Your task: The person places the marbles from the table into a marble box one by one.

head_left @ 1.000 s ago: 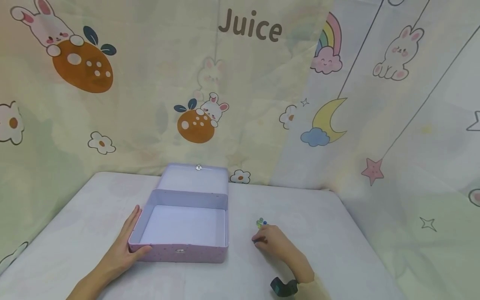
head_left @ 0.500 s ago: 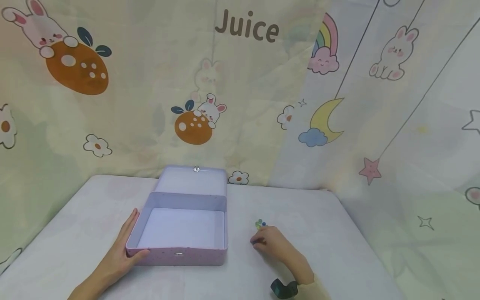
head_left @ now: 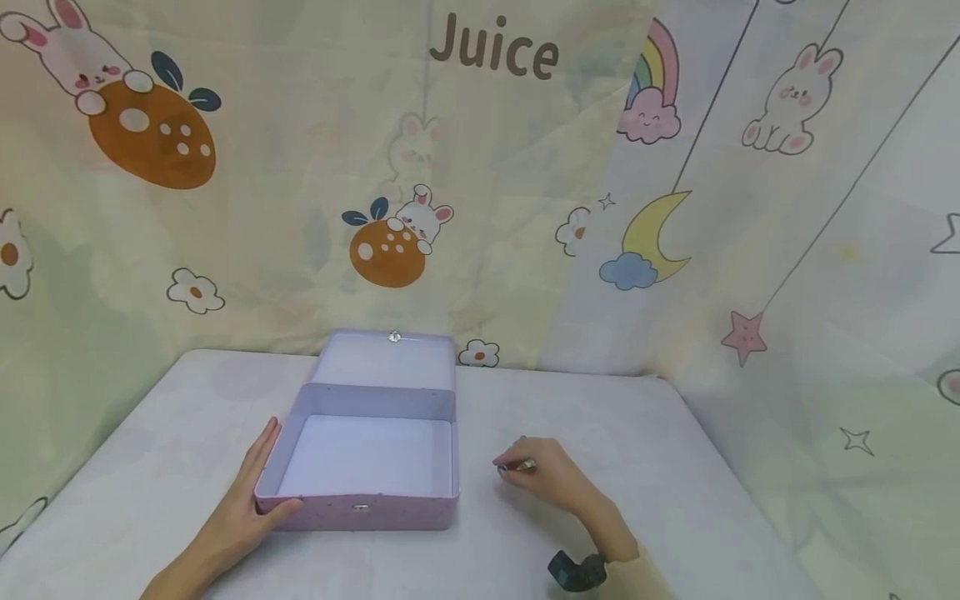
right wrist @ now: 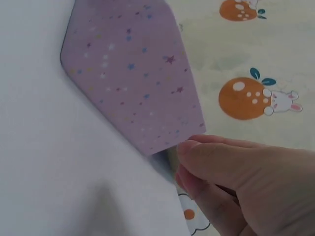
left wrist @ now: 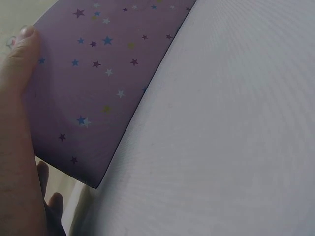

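A purple metal box (head_left: 405, 512) with small stars on its sides stands on the table, its lid (head_left: 386, 362) swung back. Nothing lies on its pale inside floor. My left hand (head_left: 236, 508) holds the near left corner, thumb on the front wall and fingers along the left side. To the right of the box, my right hand (head_left: 555, 475) pinches a small thing with green and blue bead-like bits (head_left: 528, 466). The fingers cover most of it, so its exact kind is unclear. In the right wrist view, thumb and fingers of the right hand (right wrist: 236, 172) come together, their grip mostly hidden.
A white cloth covers the table (head_left: 637, 442). Behind it hangs a printed curtain (head_left: 510, 208) with rabbits, oranges and flowers. A dark wrist camera (head_left: 576, 572) is strapped below my right hand.
My right hand has risen slightly and shifted left, toward the box. The green and blue bits that showed beyond its fingers now show within its grip. The left hand stays on the box.
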A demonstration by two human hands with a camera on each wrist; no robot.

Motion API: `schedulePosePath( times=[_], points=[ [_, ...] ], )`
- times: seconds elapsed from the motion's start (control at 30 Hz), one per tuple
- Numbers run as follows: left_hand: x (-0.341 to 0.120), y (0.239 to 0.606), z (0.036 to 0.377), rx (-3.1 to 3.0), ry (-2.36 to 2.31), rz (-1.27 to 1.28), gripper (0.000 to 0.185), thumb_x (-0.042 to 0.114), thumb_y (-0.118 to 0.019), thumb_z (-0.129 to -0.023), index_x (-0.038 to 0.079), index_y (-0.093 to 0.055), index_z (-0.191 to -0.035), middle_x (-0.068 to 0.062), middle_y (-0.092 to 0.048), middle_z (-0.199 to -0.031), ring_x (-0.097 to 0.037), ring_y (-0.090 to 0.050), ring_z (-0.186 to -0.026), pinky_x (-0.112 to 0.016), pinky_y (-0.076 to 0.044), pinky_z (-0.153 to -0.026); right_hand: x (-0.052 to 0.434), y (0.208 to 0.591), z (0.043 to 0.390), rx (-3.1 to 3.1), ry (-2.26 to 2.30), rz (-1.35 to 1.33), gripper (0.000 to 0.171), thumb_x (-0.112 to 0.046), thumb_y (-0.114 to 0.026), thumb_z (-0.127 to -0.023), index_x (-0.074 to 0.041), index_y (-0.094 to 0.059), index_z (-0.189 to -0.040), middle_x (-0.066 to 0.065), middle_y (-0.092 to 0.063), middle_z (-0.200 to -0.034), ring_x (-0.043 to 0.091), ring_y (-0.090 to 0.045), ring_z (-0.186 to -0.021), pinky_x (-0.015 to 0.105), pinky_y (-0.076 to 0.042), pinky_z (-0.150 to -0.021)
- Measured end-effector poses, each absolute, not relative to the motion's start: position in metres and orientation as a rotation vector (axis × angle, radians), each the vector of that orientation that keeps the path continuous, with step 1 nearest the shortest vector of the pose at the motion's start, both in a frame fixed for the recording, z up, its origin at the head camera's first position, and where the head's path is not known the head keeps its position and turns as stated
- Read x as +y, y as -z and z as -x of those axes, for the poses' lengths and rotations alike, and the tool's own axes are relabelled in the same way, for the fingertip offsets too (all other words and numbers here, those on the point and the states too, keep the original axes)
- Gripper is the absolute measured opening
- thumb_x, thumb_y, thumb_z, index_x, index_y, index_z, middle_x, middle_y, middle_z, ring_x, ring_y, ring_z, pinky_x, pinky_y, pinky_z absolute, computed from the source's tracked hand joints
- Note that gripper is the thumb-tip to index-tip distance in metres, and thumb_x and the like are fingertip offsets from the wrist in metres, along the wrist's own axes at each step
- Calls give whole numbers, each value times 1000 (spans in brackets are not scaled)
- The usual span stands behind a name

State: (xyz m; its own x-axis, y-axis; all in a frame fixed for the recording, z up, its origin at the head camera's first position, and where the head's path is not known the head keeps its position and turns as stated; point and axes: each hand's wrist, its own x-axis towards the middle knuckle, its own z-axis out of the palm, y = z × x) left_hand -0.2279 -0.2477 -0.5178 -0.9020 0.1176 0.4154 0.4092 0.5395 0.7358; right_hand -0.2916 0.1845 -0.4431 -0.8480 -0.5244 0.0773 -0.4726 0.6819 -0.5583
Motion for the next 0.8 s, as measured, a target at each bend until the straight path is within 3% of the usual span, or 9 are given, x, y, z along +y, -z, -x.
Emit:
schedulePosePath(
  times=[0.33,0.43,0.57,0.63,0.7,0.8],
  points=[
    [-247,517,227,-2452,1294,453,103,21,-75,-77,19,-7,-154,-10,-2,-161,12,4,-139,-66,-2,-110,171,410,292,2763,1001,934,15,-16,-70,-85,-18,-73,-100,-10,-69,-92,3,-62,-85,18,-53,-77],
    [-248,517,227,-2451,1260,457,103,20,-75,-76,19,-7,-154,-10,-3,-161,12,3,-140,-38,-1,-117,165,399,295,2739,1025,976,16,-14,-70,-85,-17,-73,-100,-9,-68,-93,4,-62,-86,18,-53,-77],
    [-249,517,225,-2452,1218,455,104,19,-76,-76,19,-8,-154,-9,-4,-161,11,3,-140,-7,1,-104,150,387,300,2695,1004,1013,15,-15,-70,-85,-18,-73,-100,-9,-68,-94,5,-62,-86,17,-53,-76],
    [-249,516,225,-2451,1234,458,103,19,-75,-76,19,-8,-154,-9,-3,-161,11,3,-140,-16,1,-110,141,383,303,2677,972,1004,16,-16,-69,-86,-18,-74,-101,-10,-68,-95,5,-62,-85,16,-53,-76],
    [-248,516,225,-2444,1242,461,102,19,-75,-76,18,-9,-154,-10,-4,-161,11,3,-140,-17,1,-111,133,380,308,2661,947,1016,16,-15,-69,-86,-18,-74,-101,-9,-69,-94,5,-61,-83,16,-53,-73],
    [-247,517,225,-2438,1278,466,101,19,-74,-77,18,-9,-154,-11,-3,-161,11,3,-140,-39,-1,-115,121,379,314,2658,900,1051,17,-14,-69,-86,-16,-75,-102,-8,-69,-94,4,-62,-82,17,-53,-71]
  ],
)
